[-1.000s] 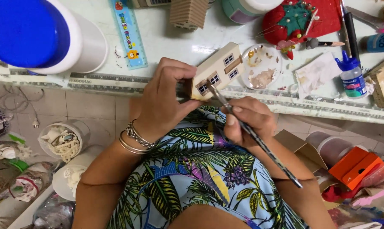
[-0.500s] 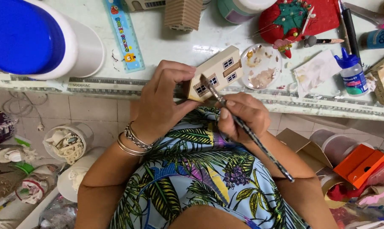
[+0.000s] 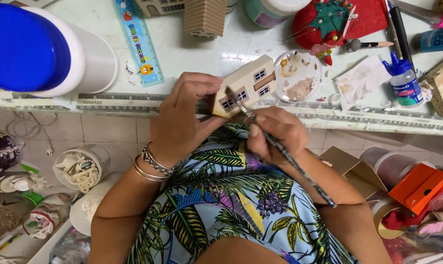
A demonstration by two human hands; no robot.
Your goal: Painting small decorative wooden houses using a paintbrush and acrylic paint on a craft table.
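Pinched between thumb and curled fingers, the left hand grips a small cream model house by its left end, holding it just above the table edge near the middle of the frame. The right hand is closed pencil-fashion on a thin paintbrush, its tip touching the house front by the lower windows and its dark handle slanting toward the lower right.

Going by size: a big white tub with a blue lid fills the upper left; a red pincushion sits at upper right; a blue ruler lies left of centre at the top; a round palette dish smeared with beige paint rests just right of the house; a little blue-capped glue bottle stands further right.

The house looks light and rigid but likely fragile — thin walls, fine window trim, perhaps wet paint — so the plain end walls and base seem the safest places to hold it, away from the detailed front.
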